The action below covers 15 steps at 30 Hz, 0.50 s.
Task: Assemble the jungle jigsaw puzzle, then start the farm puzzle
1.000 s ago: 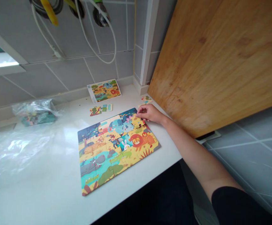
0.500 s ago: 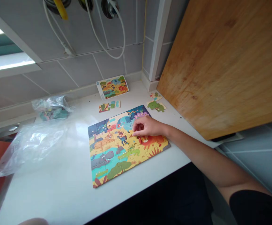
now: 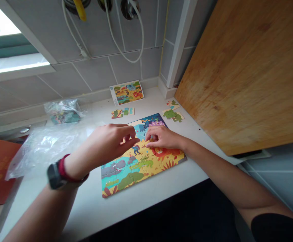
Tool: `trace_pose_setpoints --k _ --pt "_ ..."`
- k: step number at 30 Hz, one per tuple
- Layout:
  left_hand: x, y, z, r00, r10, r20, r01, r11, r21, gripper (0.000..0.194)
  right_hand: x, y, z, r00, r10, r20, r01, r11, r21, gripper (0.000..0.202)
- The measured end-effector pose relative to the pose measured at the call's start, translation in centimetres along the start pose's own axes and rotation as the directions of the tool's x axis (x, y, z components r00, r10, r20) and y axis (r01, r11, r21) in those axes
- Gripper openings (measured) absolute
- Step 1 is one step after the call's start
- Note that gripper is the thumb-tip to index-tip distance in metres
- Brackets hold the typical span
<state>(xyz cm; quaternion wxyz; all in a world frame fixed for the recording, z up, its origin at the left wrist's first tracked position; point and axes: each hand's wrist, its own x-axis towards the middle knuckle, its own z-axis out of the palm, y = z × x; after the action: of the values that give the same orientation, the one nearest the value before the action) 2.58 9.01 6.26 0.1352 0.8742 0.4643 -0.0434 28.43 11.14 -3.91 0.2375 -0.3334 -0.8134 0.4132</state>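
Observation:
A jigsaw puzzle (image 3: 136, 174) with jungle animals lies on the white counter, with a pale gap along its far edge. My right hand (image 3: 162, 137) rests on it between the elephant and the lion, fingers bent, thumb apart from them, nothing visible in the grasp. Over the left half hovers my left hand (image 3: 111, 141), fingers curled and thumb a little apart. No piece shows in it. It covers the leopard and the upper left of the picture. Beyond the puzzle are loose puzzle pieces (image 3: 123, 112), and more green pieces (image 3: 173, 115) lie to the right.
A picture card (image 3: 127, 93) leans near the tiled wall. On the left are a clear bag with pieces (image 3: 65, 116), an empty-looking plastic bag (image 3: 47, 144) and a red-orange box (image 3: 0, 171). A wooden board (image 3: 242, 74) stands at right; a white cable (image 3: 118, 47) hangs above.
My left hand has come in from the lower left over the puzzle. My right hand stays at nearly the same spot on it. The view has shifted slightly.

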Motion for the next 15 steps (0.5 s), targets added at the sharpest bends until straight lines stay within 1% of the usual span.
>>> trace_pose_setpoints --k 1,2,5,7,9,12,13,15 --pt "0.6 0.3 0.6 0.999 -0.025 -0.032 0.026 0.999 0.033 0.038 0.0 0.0 -0.1 1.000 0.006 -0.004 -0.006 1.000 -0.013 0.013" --pt "1.4 0.6 1.3 0.999 -0.040 -0.024 0.041 0.997 0.058 0.040 -0.1 0.0 -0.3 1.000 0.019 -0.005 -0.019 0.999 -0.031 0.014" --pt "3.2 1.1 3.6 0.994 -0.047 0.101 0.041 0.998 0.057 0.045 -0.2 -0.1 -0.6 0.996 0.078 0.034 -0.074 0.992 -0.102 0.019" --pt "3.8 1.2 4.6 0.986 -0.048 0.159 0.040 0.998 0.055 0.044 -0.2 -0.1 -0.6 0.992 0.106 0.064 -0.095 0.984 -0.149 0.020" --pt "3.9 1.2 5.1 0.982 -0.047 0.184 0.037 0.998 0.059 0.042 -0.3 -0.2 -0.5 0.991 0.109 0.074 -0.095 0.979 -0.178 0.020" --pt "3.8 1.1 5.3 0.982 -0.035 0.183 0.026 0.998 0.052 0.042 -0.3 -0.3 -0.4 0.994 0.088 0.068 -0.074 0.981 -0.181 0.019" --pt "3.7 1.0 5.3 0.983 -0.029 0.183 0.021 0.999 0.045 0.042 -0.3 -0.3 -0.5 0.996 0.078 0.048 -0.069 0.983 -0.172 0.018" --pt "3.7 0.8 5.0 0.981 -0.031 0.191 0.028 0.999 0.018 0.040 -0.4 -0.4 -0.8 0.996 0.067 -0.051 -0.074 0.987 -0.141 0.019"
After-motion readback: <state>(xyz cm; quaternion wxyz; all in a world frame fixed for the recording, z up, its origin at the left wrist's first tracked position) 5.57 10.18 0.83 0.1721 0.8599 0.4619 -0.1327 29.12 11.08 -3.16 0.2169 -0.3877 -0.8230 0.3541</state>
